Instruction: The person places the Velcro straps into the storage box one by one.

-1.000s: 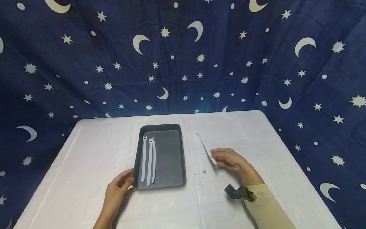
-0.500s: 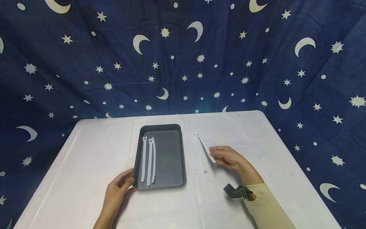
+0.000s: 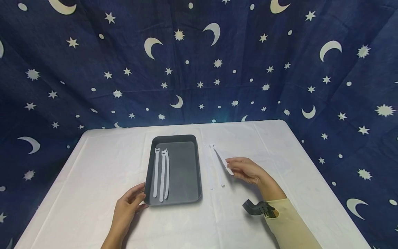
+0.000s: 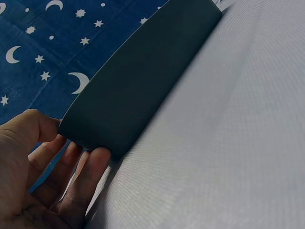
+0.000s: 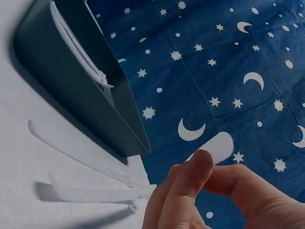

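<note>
My left hand grips the near left corner of a dark grey tray. In the left wrist view the thumb is at the tray's rim and the fingers are against its outer side. Three white cable ties with slotted heads lie lengthwise along the tray's left side. Right of the tray, my right hand pinches the near end of another white cable tie, raised at a slant. Its far end is by the head of a tie lying on the table. One more tie lies nearer the tray.
A white cloth covers the table. Behind and beside it hangs a dark blue curtain with moons and stars. A black wrist mount sticks out from my right sleeve, just above the table.
My right hand has moved slightly left and away from me with the pinched cable tie. The tie lying beneath it has shifted a little. My left hand and the tray stay put.
</note>
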Action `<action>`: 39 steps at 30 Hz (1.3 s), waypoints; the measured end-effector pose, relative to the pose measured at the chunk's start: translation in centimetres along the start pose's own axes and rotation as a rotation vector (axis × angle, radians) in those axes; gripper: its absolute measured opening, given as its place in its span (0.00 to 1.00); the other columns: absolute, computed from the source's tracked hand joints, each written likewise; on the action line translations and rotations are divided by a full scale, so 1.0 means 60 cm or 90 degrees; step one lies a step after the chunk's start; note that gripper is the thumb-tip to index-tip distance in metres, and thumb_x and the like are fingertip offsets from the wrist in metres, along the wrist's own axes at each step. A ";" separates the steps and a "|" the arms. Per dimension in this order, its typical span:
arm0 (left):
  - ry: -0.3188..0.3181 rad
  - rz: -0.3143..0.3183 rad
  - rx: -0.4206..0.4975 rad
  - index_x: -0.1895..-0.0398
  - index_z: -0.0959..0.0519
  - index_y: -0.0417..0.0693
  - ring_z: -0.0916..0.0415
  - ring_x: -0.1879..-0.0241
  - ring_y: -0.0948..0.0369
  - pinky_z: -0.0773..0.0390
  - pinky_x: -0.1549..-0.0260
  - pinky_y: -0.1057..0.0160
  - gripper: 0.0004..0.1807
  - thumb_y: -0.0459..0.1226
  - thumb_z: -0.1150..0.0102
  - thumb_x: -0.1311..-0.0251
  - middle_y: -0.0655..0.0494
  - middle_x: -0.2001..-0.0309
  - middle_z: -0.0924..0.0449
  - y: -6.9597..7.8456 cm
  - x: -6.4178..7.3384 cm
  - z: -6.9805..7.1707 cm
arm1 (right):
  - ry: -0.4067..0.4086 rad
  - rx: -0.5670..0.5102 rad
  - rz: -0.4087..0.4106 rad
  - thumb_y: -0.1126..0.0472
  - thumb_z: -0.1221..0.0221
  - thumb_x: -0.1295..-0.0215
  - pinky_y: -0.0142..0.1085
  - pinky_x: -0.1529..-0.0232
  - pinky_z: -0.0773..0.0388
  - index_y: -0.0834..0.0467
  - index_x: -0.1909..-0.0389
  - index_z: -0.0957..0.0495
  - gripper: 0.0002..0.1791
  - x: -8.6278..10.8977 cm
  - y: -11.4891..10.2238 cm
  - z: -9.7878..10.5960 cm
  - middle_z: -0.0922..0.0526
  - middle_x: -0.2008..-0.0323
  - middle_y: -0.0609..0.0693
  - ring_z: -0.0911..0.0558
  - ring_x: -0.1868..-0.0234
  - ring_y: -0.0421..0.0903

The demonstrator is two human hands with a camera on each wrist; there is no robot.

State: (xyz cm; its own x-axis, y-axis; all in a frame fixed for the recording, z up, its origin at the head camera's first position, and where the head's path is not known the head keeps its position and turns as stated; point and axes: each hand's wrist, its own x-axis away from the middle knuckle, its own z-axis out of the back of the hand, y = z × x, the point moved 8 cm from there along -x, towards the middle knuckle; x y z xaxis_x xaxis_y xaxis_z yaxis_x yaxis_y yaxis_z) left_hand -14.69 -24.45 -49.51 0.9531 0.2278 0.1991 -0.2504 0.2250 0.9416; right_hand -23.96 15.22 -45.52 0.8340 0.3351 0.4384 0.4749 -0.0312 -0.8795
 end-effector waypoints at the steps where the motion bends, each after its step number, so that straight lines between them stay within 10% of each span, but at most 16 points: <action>1: 0.003 0.000 -0.002 0.37 0.27 0.43 0.18 0.57 0.73 0.12 0.60 0.66 0.24 0.39 0.39 0.34 0.41 0.39 0.24 0.000 0.000 0.000 | -0.003 -0.009 -0.001 0.70 0.45 0.34 0.21 0.76 0.18 0.76 0.34 0.39 0.29 0.001 0.000 -0.001 0.19 0.74 0.44 0.21 0.77 0.32; 10: -0.004 0.002 -0.001 0.36 0.27 0.44 0.18 0.53 0.68 0.12 0.59 0.66 0.26 0.43 0.39 0.34 0.40 0.38 0.25 -0.003 -0.001 0.001 | -0.042 -0.151 0.000 0.73 0.52 0.29 0.21 0.63 0.15 0.77 0.29 0.52 0.32 0.001 -0.002 -0.011 0.19 0.63 0.49 0.16 0.68 0.34; 16: -0.005 0.007 0.003 0.36 0.27 0.44 0.18 0.49 0.61 0.12 0.58 0.65 0.25 0.43 0.38 0.34 0.40 0.38 0.25 -0.005 -0.001 0.000 | -0.064 -0.236 -0.005 0.75 0.52 0.29 0.23 0.60 0.14 0.68 0.49 0.25 0.12 0.003 -0.006 -0.016 0.18 0.62 0.52 0.15 0.64 0.37; 22: -0.005 0.010 0.006 0.36 0.27 0.44 0.17 0.54 0.69 0.12 0.59 0.65 0.23 0.39 0.40 0.33 0.40 0.38 0.25 -0.008 -0.001 0.001 | -0.080 -0.287 -0.011 0.74 0.54 0.27 0.24 0.61 0.14 0.62 0.59 0.20 0.13 0.004 -0.008 -0.020 0.17 0.64 0.53 0.14 0.65 0.39; 32: -0.009 0.012 0.012 0.36 0.27 0.44 0.17 0.55 0.69 0.12 0.58 0.65 0.22 0.36 0.41 0.33 0.40 0.39 0.24 -0.008 -0.002 0.001 | -0.044 -0.206 0.020 0.75 0.52 0.29 0.23 0.65 0.14 0.76 0.30 0.52 0.31 0.008 -0.024 -0.019 0.17 0.63 0.51 0.15 0.68 0.37; 39: -0.001 0.004 0.007 0.37 0.27 0.43 0.19 0.56 0.74 0.12 0.59 0.66 0.22 0.36 0.41 0.33 0.39 0.39 0.24 -0.006 -0.003 0.001 | -0.037 -0.197 0.022 0.75 0.51 0.30 0.22 0.65 0.15 0.75 0.28 0.54 0.34 0.012 -0.031 -0.025 0.19 0.62 0.51 0.16 0.68 0.36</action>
State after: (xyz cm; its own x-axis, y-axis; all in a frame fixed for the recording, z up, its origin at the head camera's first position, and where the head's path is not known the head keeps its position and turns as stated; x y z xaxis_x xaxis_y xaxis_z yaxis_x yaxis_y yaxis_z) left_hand -14.75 -24.62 -49.84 0.9517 0.2274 0.2062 -0.2553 0.2130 0.9431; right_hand -23.81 14.13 -43.31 0.8382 0.3815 0.3898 0.5166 -0.3259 -0.7918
